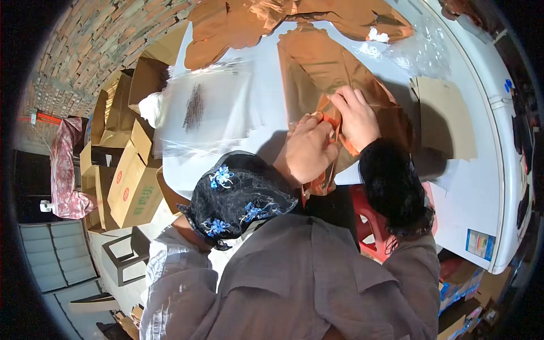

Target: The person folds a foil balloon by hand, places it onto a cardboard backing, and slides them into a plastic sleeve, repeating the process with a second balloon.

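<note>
A shiny copper-coloured foil sheet or bag point(317, 54) lies on the white table in front of me, its near part gathered and creased. My left hand point(306, 148) presses on the gathered near part with its fingers curled on it. Close beside it, my right hand point(357, 118) pinches the foil with bent fingers. A bright orange fold point(331, 119) stands up between the two hands. Whether something is wrapped inside is hidden. Both forearms wear black sheer sleeve covers, the left one with blue flowers.
Stacked clear plastic bags point(221, 102) lie left on the white table point(260, 51). More copper foil point(232, 28) lies at the back, crumpled clear plastic point(428, 48) and a cardboard piece point(447, 119) to the right. Open cartons point(133, 184) stand left; a red stool point(368, 218) is below.
</note>
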`<state>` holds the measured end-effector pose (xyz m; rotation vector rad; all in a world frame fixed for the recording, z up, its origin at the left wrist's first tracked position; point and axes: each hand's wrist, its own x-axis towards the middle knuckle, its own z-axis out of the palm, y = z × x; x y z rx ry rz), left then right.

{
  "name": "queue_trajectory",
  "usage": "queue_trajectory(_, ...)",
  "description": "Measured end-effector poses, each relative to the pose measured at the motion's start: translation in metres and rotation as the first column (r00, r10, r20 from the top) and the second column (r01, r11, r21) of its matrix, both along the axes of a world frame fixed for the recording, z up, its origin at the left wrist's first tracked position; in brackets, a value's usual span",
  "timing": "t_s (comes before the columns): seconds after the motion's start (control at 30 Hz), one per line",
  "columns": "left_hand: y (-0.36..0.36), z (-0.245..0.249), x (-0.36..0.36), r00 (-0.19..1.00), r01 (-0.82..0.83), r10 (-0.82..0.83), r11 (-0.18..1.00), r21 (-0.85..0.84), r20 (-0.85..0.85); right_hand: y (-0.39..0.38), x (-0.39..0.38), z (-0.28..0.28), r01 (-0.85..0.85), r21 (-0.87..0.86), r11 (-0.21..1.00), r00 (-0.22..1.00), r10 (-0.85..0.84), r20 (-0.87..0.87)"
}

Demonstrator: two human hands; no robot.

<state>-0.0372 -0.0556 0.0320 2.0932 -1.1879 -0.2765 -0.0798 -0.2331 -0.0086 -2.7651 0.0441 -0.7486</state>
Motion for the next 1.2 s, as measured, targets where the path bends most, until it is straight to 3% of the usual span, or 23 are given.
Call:
queue_trajectory(0.13, -0.005, 0.000, 0.001, 1.000, -0.010, 0.011, 0.999, -0.040, 0.021, 0.000, -0.001, -0.002, -0.008, 0.010, 1.000, 1.000, 0.008, 0.000)
queue_trajectory(0.23, -0.006, 0.008, 0.005, 0.985, 0.028, -0.026, 1.000, 0.007, -0.172, -0.003, -0.004, 0.001, -0.041, 0.017, 0.999, 0.999, 0.041, 0.018)
queue_trajectory(0.33, -0.004, 0.027, 0.006, 0.937, -0.047, 0.068, 0.996, 0.070, -0.342, -0.002, -0.003, 0.002, -0.022, 0.024, 0.999, 1.000, 0.022, 0.000)
queue_trajectory(0.47, 0.005, -0.011, 0.021, 0.992, 0.031, -0.032, 0.999, -0.016, -0.119, -0.001, -0.003, 0.002, -0.002, 0.009, 1.000, 1.000, 0.002, -0.009)
queue_trajectory(0.57, 0.014, -0.022, 0.027, 0.969, 0.177, -0.169, 0.984, -0.028, 0.178, -0.002, 0.000, 0.001, 0.005, -0.001, 1.000, 1.000, -0.005, -0.001)
queue_trajectory(0.6, 0.013, -0.020, 0.030, 0.965, 0.204, -0.198, 0.979, -0.017, 0.170, -0.001, 0.000, 0.000, 0.009, 0.001, 1.000, 1.000, -0.009, 0.005)
queue_trajectory(0.7, 0.013, -0.014, 0.026, 0.866, 0.158, -0.110, 0.986, -0.057, 0.488, 0.000, -0.002, 0.004, 0.011, 0.015, 1.000, 1.000, -0.011, -0.009)
queue_trajectory(0.97, 0.012, -0.031, 0.038, 0.928, 0.144, -0.126, 0.989, -0.026, 0.350, -0.001, -0.001, 0.003, 0.010, -0.002, 1.000, 1.000, -0.010, -0.018)
queue_trajectory(1.2, 0.008, -0.032, 0.037, 0.891, 0.127, -0.082, 0.989, -0.071, 0.447, -0.004, 0.000, 0.003, -0.014, -0.015, 1.000, 1.000, 0.014, -0.005)
